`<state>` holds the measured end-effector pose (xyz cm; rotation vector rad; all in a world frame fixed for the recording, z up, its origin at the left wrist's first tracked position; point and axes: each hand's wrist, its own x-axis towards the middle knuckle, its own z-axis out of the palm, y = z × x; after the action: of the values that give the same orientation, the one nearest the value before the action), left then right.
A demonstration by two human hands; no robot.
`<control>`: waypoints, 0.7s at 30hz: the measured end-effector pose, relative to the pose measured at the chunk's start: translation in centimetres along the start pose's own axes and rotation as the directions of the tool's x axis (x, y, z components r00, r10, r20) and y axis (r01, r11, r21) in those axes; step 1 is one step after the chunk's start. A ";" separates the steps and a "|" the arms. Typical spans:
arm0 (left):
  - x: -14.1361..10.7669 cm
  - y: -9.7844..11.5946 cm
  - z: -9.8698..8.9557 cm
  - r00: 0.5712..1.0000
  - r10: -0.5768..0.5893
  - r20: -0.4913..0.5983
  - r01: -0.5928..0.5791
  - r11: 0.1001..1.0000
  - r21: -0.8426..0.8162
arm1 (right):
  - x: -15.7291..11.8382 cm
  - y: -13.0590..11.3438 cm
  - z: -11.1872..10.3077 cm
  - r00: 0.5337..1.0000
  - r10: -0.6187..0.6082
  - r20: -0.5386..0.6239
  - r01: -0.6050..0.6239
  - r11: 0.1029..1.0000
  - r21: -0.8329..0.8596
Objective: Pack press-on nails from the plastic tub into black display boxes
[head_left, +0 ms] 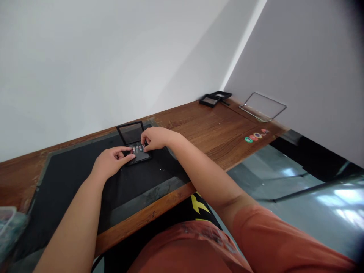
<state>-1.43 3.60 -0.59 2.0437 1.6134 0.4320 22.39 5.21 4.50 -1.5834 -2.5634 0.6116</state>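
Note:
A small black case [141, 156] lies on the dark mat, with its framed, window-like lid [131, 132] standing up at the back. A row of small pale and coloured pieces [137, 149] sits inside the case; they are too small to name. At the case's left side is my left hand [109, 161], thumb and forefinger pinched around something small at the row's left end. My right hand [156, 138] reaches over from the right, its fingers curled in a pinch at the row's right end. What lies between those fingertips is hidden.
The black mat [76, 167] covers part of the wooden table [187, 117]. Two black frames [210, 100] lie in the far corner near a wire stand [263, 108]. Round stickers [254, 136] lie near the right edge. A clear plastic container [10, 227] stands at the lower left.

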 end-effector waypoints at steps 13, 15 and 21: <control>-0.3 0.7 0.0 1.000 0.012 -0.016 -0.012 1.000 0.000 | -0.1 -0.2 0.0 1.000 -0.013 0.025 0.011 0.999 0.049; -0.3 0.7 0.0 1.000 -0.005 -0.021 0.005 1.000 0.007 | -0.2 -0.3 -0.1 1.000 -0.007 0.021 0.006 0.999 0.044; -0.3 0.5 0.1 0.999 -0.033 -0.042 0.036 0.995 0.091 | -0.3 -0.5 -0.3 1.000 0.014 0.000 -0.014 1.000 0.000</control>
<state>-1.07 3.22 -0.41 2.0825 1.7191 0.3961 22.22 4.85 4.97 -1.6028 -2.5546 0.6135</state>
